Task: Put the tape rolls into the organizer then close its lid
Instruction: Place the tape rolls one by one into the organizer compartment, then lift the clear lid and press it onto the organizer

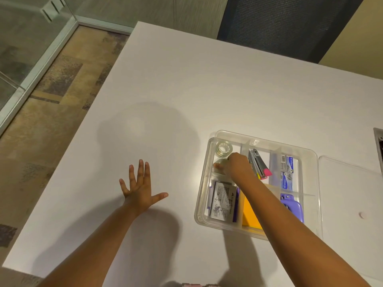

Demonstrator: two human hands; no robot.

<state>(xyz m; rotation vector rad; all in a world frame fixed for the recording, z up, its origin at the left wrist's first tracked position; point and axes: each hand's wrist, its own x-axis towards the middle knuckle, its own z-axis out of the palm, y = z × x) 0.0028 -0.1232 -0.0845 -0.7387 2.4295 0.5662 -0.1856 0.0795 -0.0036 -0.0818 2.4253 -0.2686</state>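
Observation:
A clear plastic organizer (204, 195) sits on the white table, right of centre. One clear tape roll (223, 149) lies flat in its far-left compartment. Just in front of it, a second tape roll (220, 162) is inside the same compartment, with my right hand (238, 167) closed around it; my fingers hide most of it. My left hand (141, 188) rests flat on the table with fingers spread, well left of the organizer. The clear lid (350, 189) lies flat on the table to the organizer's right.
Other compartments hold a stapler with a pink end (260, 164), staple boxes (287, 164), a grey booklet (222, 201), yellow sticky notes (249, 216) and a purple item (292, 206). A dark chair (290, 23) stands beyond the table. The table's left edge drops to carpet.

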